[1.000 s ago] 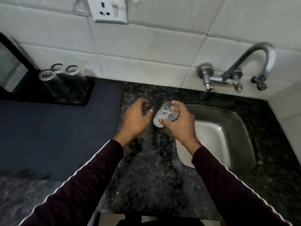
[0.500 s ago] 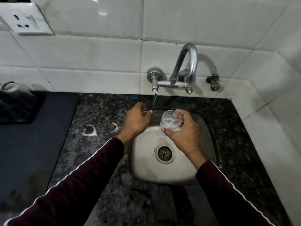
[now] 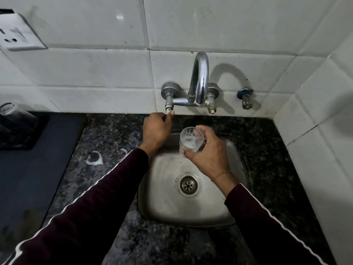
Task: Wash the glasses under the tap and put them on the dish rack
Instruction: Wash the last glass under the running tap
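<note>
Glass of this kind, a small clear tumbler (image 3: 191, 139) with a milky film at its bottom, is judged to be light, rigid and breakable, and it is likely to turn slippery once water runs over it. A grip round the lower wall, with the thumb opposed to the fingers, is judged the safest hold, since the rim is the thinnest part and the mouth is left free for the stream. That is how it is held now: the right hand (image 3: 208, 152) is curled round the tumbler's side, the thumb pressed against the near wall and the fingers wrapped behind, with the mouth tipped toward the camera.

The tumbler is carried above the back part of the steel sink (image 3: 236, 205), just forward of the right palm and close beside the left hand (image 3: 155, 131), though the two hands are not touching. The left hand is closed round the left tap handle (image 3: 169, 109), its fingertips pinched on the stem just below the wall fitting. The curved tap spout (image 3: 199, 81) rises beyond both hands, and no water can be seen falling from it.

Far out to the left of the left hand, at the frame's edge, another glass (image 3: 8, 109) is seen on a dark rack (image 3: 24, 131). White residue rings (image 3: 93, 158) are left on the granite counter (image 3: 114, 222) beside the left sleeve.
</note>
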